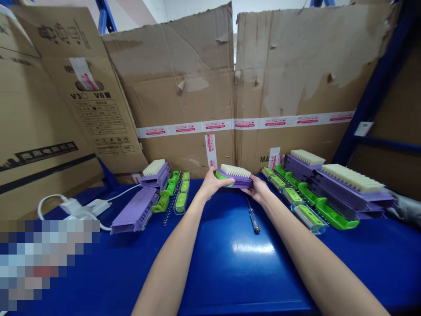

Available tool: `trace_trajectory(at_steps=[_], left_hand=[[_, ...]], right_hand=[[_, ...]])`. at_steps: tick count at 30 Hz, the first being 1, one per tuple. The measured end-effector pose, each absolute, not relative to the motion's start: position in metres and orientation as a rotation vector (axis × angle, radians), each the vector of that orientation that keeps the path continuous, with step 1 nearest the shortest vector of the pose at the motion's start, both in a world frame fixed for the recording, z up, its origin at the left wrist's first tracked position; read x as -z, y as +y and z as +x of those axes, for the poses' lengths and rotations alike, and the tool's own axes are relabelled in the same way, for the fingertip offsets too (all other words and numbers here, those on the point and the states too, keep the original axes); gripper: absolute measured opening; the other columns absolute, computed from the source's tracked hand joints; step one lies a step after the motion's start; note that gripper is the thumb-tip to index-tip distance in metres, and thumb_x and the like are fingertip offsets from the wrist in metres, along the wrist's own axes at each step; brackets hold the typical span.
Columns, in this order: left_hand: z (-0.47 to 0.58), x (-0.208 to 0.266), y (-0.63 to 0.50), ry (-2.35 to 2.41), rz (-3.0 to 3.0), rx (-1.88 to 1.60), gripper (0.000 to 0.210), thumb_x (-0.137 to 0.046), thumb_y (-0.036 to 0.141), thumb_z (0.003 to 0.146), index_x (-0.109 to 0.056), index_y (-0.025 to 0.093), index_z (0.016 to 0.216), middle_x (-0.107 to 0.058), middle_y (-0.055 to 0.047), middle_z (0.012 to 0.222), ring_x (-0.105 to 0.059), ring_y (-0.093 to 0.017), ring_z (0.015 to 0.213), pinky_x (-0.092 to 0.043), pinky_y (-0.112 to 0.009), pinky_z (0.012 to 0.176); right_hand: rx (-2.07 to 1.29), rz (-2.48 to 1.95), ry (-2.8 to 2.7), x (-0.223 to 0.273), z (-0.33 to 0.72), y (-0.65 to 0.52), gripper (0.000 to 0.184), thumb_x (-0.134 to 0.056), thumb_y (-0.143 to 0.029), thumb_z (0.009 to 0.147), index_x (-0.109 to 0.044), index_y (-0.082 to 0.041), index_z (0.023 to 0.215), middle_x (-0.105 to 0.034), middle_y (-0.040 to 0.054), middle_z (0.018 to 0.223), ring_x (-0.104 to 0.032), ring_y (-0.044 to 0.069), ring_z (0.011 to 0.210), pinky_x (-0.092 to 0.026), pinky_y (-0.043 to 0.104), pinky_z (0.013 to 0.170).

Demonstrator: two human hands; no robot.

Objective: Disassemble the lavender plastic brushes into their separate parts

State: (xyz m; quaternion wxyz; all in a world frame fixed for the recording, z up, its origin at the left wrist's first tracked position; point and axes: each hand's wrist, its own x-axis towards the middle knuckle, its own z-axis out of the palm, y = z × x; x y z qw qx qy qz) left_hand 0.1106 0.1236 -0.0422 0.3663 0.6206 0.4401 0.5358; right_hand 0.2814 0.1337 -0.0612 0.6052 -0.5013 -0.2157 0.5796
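At frame centre your left hand (212,183) and right hand (258,186) clasp the brush (235,176) by its ends: light, rigid, soft-bristled.

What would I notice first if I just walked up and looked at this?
Probably the purple brush with pale bristles, held up by the left hand and right hand over the middle of the shiny blue table. A screwdriver lies just below it. Rows of purple and bright green parts line the right side, more parts sit left, and big cardboard sheets stand behind.
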Motion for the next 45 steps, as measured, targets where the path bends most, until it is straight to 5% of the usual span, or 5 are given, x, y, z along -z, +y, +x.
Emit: trace_trajectory(at_steps=[14,21,31,45], left_hand=[[0.109,0.041,0.126,1.225,1.667,-1.435,0.059,-0.086,0.038,0.046,-0.046,0.017,0.084,-0.056,-0.001,0.083,-0.056,-0.015,0.078,-0.045,-0.029,0.073],[0.094,0.046,0.127,1.141,1.549,-1.356,0.058,-0.086,0.035,0.047,-0.048,0.017,0.086,-0.060,-0.002,0.086,-0.059,-0.016,0.082,-0.047,-0.030,0.076],[0.101,0.052,0.133,1.156,1.530,-1.281,0.066,-0.087,0.039,0.046,-0.059,0.012,0.099,-0.067,-0.012,0.102,-0.063,-0.022,0.094,-0.048,-0.036,0.089],[0.102,0.053,0.131,1.046,1.504,-1.354,0.057,-0.085,0.035,0.050,-0.057,0.015,0.095,-0.067,-0.007,0.097,-0.062,-0.019,0.091,-0.048,-0.035,0.089]], right_hand=[[-1.282,-1.167,-0.487,0.057,0.280,0.133,0.005,-0.054,-0.020,0.086,-0.055,-0.015,0.087,-0.059,-0.0006,0.060,-0.061,0.013,0.053,-0.059,0.029,0.050],[-1.343,-1.247,-0.569,0.060,0.274,0.133,0.010,-0.052,-0.021,0.086,-0.056,-0.012,0.089,-0.057,0.0007,0.050,-0.053,0.013,0.036,-0.040,0.017,0.028],[-1.307,-1.251,-0.557,0.060,0.282,0.131,0.009,-0.054,-0.020,0.086,-0.057,-0.013,0.088,-0.059,0.0006,0.050,-0.052,0.011,0.033,-0.037,0.016,0.027],[-1.341,-1.245,-0.549,0.060,0.280,0.132,0.009,-0.052,-0.022,0.087,-0.056,-0.015,0.090,-0.060,0.0018,0.054,-0.054,0.013,0.037,-0.040,0.017,0.029]])
